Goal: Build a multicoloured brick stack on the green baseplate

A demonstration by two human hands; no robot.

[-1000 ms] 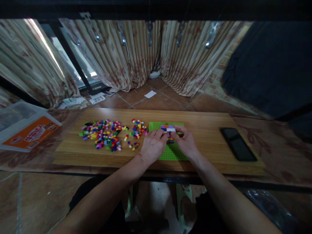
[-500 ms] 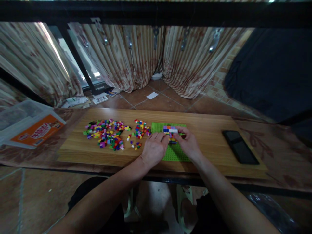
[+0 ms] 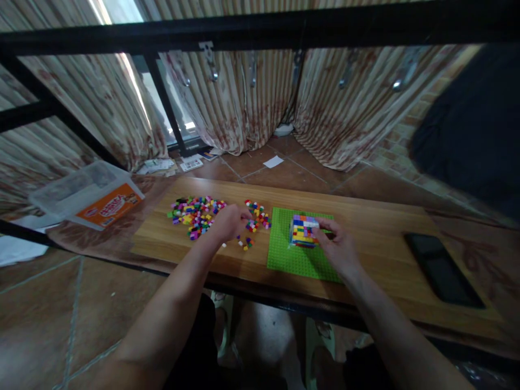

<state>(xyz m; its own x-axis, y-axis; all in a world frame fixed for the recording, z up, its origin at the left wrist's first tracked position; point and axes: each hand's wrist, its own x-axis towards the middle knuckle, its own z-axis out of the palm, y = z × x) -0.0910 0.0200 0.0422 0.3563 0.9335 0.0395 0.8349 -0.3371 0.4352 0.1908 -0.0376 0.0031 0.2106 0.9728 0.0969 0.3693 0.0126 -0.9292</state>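
Observation:
A block built of many coloured toy bricks (image 3: 304,232) stands on the green studded baseplate (image 3: 279,254), with yellow, white, blue and orange bricks showing. My right hand (image 3: 337,244) grips its right side, thumb on the near face and fingers behind. Over the loose bricks to the left is my left hand (image 3: 229,222), its fingers bent and pointing right. Its fingertips are partly hidden, and I cannot see whether a brick is between them. Just beyond those fingers lies a small cluster of mixed bricks (image 3: 257,208). A larger pile of loose bricks (image 3: 190,211) spreads behind and left of the hand.
Everything sits on a low wooden board (image 3: 365,216). A black phone or tablet (image 3: 442,268) lies at its right end. A clear plastic box with an orange label (image 3: 109,208) stands off the left end. A dark bar (image 3: 260,35) crosses above, before striped curtains (image 3: 244,103).
My left hand has left the brick block and moved left over the loose bricks. My right hand stays on the block. The view has turned slightly, shifting the scene rightward.

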